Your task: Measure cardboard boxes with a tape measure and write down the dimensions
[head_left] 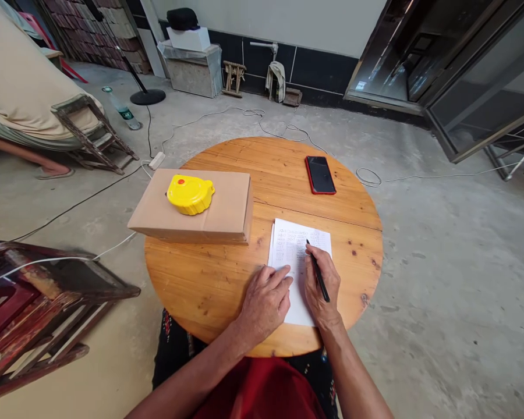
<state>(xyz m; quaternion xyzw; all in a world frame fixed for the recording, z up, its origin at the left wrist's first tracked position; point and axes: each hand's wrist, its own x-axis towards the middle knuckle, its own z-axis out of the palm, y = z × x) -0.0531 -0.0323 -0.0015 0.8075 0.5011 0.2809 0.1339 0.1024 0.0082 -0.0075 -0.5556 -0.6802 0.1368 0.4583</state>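
A black pen (318,272) is held in my right hand (322,285), its tip touching or just over the upper part of a white sheet of paper (297,308). Lines of small handwriting, too fine to read, cover the sheet's upper half. My left hand (266,299) lies flat on the sheet's left edge and the table, fingers stretched out, holding nothing. What lies under its palm is hidden. Both hands rest near the front of the round wooden table (218,302).
On the table's left stands a cardboard box (227,203) with a yellow tape measure (190,194) on top. A red-cased phone (320,174) lies at the back right. Wooden chairs (48,308), a plastic bottle (124,112), cables and another person's foot (55,172) are on the left.
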